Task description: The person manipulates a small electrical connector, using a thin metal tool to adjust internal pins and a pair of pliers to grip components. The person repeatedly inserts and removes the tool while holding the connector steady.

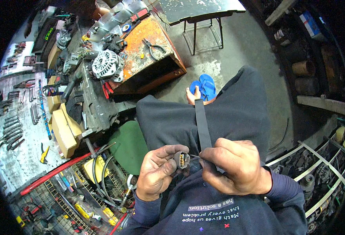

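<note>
My left hand is closed around a small dark electrical connector, held between thumb and fingers. The connector's open face is turned up, and brass-coloured terminals show inside it. Just to the right, my right hand pinches a thin, greyish wire-like piece between thumb and forefinger. Its end reaches toward the connector's right side; whether it is a wire or a pick, and whether it touches, I cannot tell. Both hands are above my lap, close to my dark shirt. A dark grey strap hangs down over my trousers beyond them.
At the far left, an alternator stands by a worn orange wooden cabinet with pliers on top. Hand tools line the left bench. A green seat is beside my left leg; metal racks stand at right.
</note>
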A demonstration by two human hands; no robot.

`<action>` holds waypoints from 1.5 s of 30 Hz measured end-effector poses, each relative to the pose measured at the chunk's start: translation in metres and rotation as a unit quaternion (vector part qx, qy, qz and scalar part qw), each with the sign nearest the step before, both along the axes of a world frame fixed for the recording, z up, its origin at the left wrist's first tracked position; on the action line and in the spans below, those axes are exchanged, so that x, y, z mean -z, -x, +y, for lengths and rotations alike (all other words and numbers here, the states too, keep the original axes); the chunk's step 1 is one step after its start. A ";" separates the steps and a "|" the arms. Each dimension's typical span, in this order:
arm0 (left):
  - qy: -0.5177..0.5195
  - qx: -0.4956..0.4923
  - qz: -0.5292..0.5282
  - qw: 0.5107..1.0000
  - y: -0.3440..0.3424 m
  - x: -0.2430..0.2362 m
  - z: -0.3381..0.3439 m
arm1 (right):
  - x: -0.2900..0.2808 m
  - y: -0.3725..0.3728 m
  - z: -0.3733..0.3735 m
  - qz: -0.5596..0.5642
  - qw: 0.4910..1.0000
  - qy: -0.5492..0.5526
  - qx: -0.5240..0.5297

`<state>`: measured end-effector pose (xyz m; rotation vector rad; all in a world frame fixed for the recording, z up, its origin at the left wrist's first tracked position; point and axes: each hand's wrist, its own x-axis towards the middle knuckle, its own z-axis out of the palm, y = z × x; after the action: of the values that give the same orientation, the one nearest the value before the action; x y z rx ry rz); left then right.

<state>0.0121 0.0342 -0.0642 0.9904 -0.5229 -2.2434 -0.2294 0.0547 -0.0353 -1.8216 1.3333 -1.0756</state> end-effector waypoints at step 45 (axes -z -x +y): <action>0.382 -0.072 -0.438 0.811 -0.028 0.012 -0.067 | -0.003 0.028 -0.004 0.006 0.996 -0.087 0.036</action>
<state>0.0400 -0.0326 -0.0758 1.4663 -1.5257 -1.0950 -0.2573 0.0505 -0.0327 -1.6666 1.4620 -0.9528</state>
